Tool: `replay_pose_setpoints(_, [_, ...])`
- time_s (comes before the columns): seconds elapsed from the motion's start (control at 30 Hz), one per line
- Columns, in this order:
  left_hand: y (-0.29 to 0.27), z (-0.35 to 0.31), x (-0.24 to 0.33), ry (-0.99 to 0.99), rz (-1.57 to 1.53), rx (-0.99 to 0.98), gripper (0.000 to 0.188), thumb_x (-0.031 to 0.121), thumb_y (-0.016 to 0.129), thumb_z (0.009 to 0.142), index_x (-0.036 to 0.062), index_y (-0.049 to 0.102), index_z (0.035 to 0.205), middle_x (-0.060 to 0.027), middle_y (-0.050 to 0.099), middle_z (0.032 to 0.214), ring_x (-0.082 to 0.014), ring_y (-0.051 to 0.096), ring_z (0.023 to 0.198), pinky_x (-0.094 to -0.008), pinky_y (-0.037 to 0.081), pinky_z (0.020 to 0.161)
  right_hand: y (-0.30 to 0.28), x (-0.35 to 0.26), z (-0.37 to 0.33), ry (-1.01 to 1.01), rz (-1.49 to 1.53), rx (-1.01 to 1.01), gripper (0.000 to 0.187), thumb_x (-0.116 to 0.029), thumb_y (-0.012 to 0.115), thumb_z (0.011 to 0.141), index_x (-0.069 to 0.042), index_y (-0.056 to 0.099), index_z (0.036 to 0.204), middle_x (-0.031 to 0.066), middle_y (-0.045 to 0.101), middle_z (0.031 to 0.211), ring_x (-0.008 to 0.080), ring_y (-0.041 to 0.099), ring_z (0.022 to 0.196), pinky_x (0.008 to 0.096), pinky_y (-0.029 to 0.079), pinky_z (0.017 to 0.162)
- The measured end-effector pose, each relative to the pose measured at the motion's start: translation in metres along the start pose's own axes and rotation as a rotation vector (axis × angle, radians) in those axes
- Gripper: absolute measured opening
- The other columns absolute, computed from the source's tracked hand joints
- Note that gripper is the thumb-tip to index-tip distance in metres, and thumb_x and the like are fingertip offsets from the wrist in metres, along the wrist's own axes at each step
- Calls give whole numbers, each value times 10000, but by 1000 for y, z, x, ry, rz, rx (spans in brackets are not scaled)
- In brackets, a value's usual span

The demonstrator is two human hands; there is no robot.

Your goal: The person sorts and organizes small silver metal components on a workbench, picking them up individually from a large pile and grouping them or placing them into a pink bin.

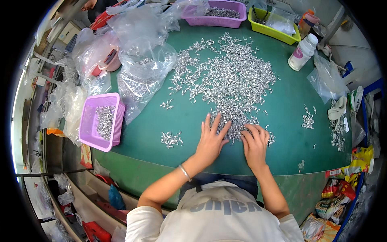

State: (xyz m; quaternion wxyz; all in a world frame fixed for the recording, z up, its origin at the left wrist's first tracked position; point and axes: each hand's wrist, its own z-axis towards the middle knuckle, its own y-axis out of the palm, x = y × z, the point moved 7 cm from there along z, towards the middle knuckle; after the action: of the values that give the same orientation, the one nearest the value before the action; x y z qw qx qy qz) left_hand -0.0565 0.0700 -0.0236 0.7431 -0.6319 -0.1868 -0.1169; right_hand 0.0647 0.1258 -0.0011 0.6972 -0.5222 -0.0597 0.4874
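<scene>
A wide heap of small, shiny, curved silver metal pieces point(238, 80) is spread over the green tabletop and narrows toward me. At its near end my left hand point(211, 140) lies with fingers spread, fingertips touching the pieces. Opposite it, my right hand point(256, 144) rests on the heap's right side, fingers bent but apart, with no piece visibly gripped. Some pieces lie between the two hands. Left of my left hand is a small separate cluster of pieces point(171, 139), with a smaller one point(166, 104) beyond it.
A purple basket point(120, 117) of pieces stands at the left, beside clear plastic bags point(147, 76). At the back are another purple basket point(215, 21) and a yellow-green one point(274, 35). A white bottle point(302, 52) stands at the back right. Further pieces point(308, 119) lie on the right.
</scene>
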Motion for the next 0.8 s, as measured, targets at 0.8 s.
replay_pose_setpoints(0.8, [-49, -26, 53, -96, -886, 141, 346, -38, 694, 677, 10, 589, 1003, -92, 595, 856, -165, 579, 752, -271, 481, 672, -4, 2, -29, 820, 1467, -65, 65, 5, 594, 807, 16, 569, 866, 73, 614, 759, 107, 572, 677, 213, 456, 611])
